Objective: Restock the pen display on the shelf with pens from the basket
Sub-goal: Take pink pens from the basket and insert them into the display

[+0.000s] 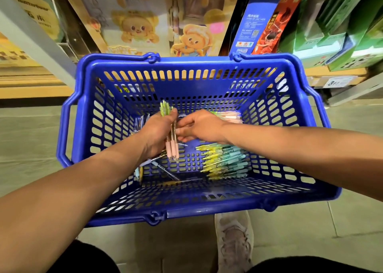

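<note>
A blue plastic basket [207, 208] stands on the floor in front of me. Inside it my left hand [156, 132] grips a small bundle of pink-gripped pens [172, 148], held upright with their green tops above my fingers. My right hand [202, 127] reaches in from the right, its fingers lightly curled and touching that bundle at its middle. A pile of yellow and teal pens [224, 162] lies on the basket floor at the right. More pink pens [230, 115] lie behind my right wrist. A few loose pens [165, 173] lie at the left.
Shelves rise behind the basket: cartoon-bear boxes [136, 28] in the middle, a blue box [256, 19] and green boxes [339, 30] to the right, with a price tag [336, 83] on the shelf edge. My shoe [235, 237] is on the tiled floor below the basket.
</note>
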Tool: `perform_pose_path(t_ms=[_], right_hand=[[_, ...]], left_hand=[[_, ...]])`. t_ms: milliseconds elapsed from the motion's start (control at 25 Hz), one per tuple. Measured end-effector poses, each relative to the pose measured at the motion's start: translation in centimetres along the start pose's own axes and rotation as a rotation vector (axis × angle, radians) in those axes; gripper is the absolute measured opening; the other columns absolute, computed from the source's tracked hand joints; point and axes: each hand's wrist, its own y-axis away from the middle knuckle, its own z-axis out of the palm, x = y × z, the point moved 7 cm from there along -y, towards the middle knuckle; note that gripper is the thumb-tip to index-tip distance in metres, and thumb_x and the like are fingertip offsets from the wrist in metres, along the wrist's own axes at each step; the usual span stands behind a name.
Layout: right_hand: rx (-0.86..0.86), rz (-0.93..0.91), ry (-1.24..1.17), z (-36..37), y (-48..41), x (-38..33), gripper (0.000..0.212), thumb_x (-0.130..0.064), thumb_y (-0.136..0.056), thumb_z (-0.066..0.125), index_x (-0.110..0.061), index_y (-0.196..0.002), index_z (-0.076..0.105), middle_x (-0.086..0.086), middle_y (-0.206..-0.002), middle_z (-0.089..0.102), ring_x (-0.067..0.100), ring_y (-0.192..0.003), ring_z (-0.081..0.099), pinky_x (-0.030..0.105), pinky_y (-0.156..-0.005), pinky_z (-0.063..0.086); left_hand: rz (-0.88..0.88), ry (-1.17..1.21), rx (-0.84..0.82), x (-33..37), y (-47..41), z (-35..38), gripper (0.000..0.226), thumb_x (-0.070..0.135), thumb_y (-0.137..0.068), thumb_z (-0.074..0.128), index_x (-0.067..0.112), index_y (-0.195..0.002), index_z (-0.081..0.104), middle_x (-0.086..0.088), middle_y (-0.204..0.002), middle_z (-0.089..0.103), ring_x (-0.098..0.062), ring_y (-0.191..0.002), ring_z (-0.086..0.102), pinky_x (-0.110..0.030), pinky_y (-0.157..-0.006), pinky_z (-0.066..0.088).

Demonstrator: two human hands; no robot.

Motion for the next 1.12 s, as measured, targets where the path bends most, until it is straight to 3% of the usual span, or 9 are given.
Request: perform_pose_path(t_ms=[120, 280, 400, 480, 640, 760, 840, 1000, 1120], right_hand=[[-0.039, 0.061, 0.011, -2.0, -0.6, 1.4, 0.014, -0.009, -0.094, 0.069, -0.012, -0.107, 0.072, 0.007, -0.1, 0.078, 0.021, -0.097, 0.075, 0.03, -0.09, 0.06], [0.099, 0.072, 1.035, -5.8, -1.4, 4.6, 0.023, -0.022, -0.096, 0.068, -0.02, -0.118, 0.069, -0.002, -0.107, 0.073, 0.019, -0.095, 0.07, 0.024, -0.079, 0.054], [0.003, 0.074, 1.422, -6.1, -1.3, 7.7, 0.048, -0.008, -0.098, 0.057, -0.019, -0.143, 0.048, 0.008, -0.108, 0.068, 0.027, -0.08, 0.064, 0.029, -0.058, 0.047], [-0.039, 0.01, 1.581, -5.7, -1.5, 8.4, 0.066, 0.006, -0.091, 0.052, -0.016, -0.151, 0.033, 0.009, -0.098, 0.065, 0.025, -0.065, 0.056, 0.035, -0.052, 0.041], [-0.064, -0.067, 1.667, -4.6, -1.7, 8.4, 0.07, 0.011, -0.081, 0.06, -0.011, -0.141, 0.031, 0.002, -0.072, 0.049, 0.018, -0.05, 0.042, 0.033, -0.039, 0.028], [-0.054, -0.067, 1.635, -5.2, -1.6, 7.9, 0.052, 0.002, -0.089, 0.061, -0.012, -0.137, 0.047, 0.004, -0.089, 0.063, 0.022, -0.061, 0.056, 0.032, -0.05, 0.04], [-0.001, -0.049, 1.481, -6.2, -1.5, 6.3, 0.028, -0.012, -0.094, 0.062, -0.018, -0.121, 0.063, 0.0, -0.093, 0.066, 0.022, -0.07, 0.06, 0.027, -0.055, 0.042], [0.219, -0.057, 0.807, -6.7, -0.6, 2.1, 0.015, -0.021, -0.083, 0.072, -0.028, -0.097, 0.071, -0.011, -0.081, 0.074, -0.003, -0.066, 0.065, 0.02, -0.066, 0.052], [0.2, -0.039, 0.311, -3.3, 0.2, 0.7, 0.015, -0.019, -0.08, 0.077, -0.029, -0.09, 0.073, -0.011, -0.078, 0.076, -0.005, -0.061, 0.065, 0.014, -0.06, 0.051]], left_hand=[[0.017, -0.058, 0.076, 0.0, -0.1, -0.5, 0.034, 0.032, -0.107, 0.048, 0.005, -0.127, 0.052, -0.012, -0.099, 0.072, -0.028, -0.084, 0.07, -0.047, -0.077, 0.06], [-0.006, -0.011, 0.114, -0.2, -0.2, -1.1, 0.029, 0.034, -0.106, 0.05, 0.009, -0.121, 0.051, -0.009, -0.089, 0.069, -0.022, -0.071, 0.066, -0.041, -0.068, 0.059], [-0.026, 0.003, 0.086, -0.3, -0.3, -1.4, 0.028, 0.031, -0.101, 0.06, 0.007, -0.113, 0.055, -0.005, -0.076, 0.061, -0.017, -0.061, 0.06, -0.038, -0.066, 0.058], [-0.021, -0.021, 0.05, -0.2, -0.3, -1.2, 0.028, 0.022, -0.095, 0.071, 0.006, -0.112, 0.055, -0.003, -0.072, 0.06, -0.014, -0.057, 0.059, -0.033, -0.058, 0.058], [-0.027, -0.042, 0.042, -0.4, -0.4, -1.2, 0.012, 0.011, -0.096, 0.068, 0.003, -0.101, 0.06, -0.006, -0.076, 0.066, -0.014, -0.057, 0.058, -0.029, -0.054, 0.055], [-0.036, -0.017, 0.072, -0.4, -0.6, -1.5, 0.017, 0.006, -0.099, 0.061, -0.003, -0.112, 0.061, -0.014, -0.089, 0.073, -0.02, -0.065, 0.064, -0.031, -0.06, 0.057], [-0.036, -0.012, 0.083, -0.4, -0.8, -1.6, 0.023, 0.006, -0.101, 0.057, -0.006, -0.12, 0.059, -0.019, -0.102, 0.073, -0.023, -0.074, 0.067, -0.034, -0.065, 0.056], [-0.025, 0.004, 0.129, -0.3, -0.6, -1.7, 0.028, 0.008, -0.104, 0.052, -0.005, -0.129, 0.053, -0.025, -0.124, 0.068, -0.032, -0.093, 0.066, -0.038, -0.07, 0.053], [-0.013, 0.044, 0.098, -0.3, -0.5, -1.3, 0.036, 0.013, -0.106, 0.051, -0.007, -0.135, 0.051, -0.025, -0.124, 0.067, -0.034, -0.095, 0.066, -0.044, -0.08, 0.056]])
